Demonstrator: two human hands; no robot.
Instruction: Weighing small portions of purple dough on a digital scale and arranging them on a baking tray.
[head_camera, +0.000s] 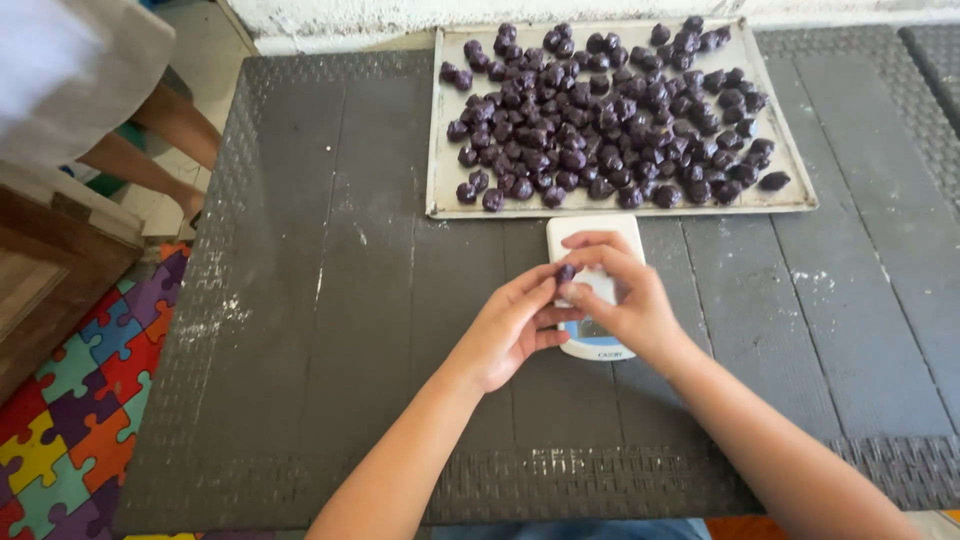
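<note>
Both hands meet over a small white scale (596, 262) on the dark bench (320, 330). The left hand (510, 325) and right hand (620, 295) pinch one purple dough ball (566, 272) between closed fingers (585, 294). Just beyond the fingers sits a pale tray (440, 190) crowded with similar purple balls (610, 110).

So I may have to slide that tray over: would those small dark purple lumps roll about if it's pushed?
The small dark purple lumps look rounded, so loose edge ones probably roll. The packed middle likely stays. The flat metal tray has a low rim.

Dark woven table (300, 300), puzzle-pattern floor mat (70, 420), white wall (330, 15)
</note>
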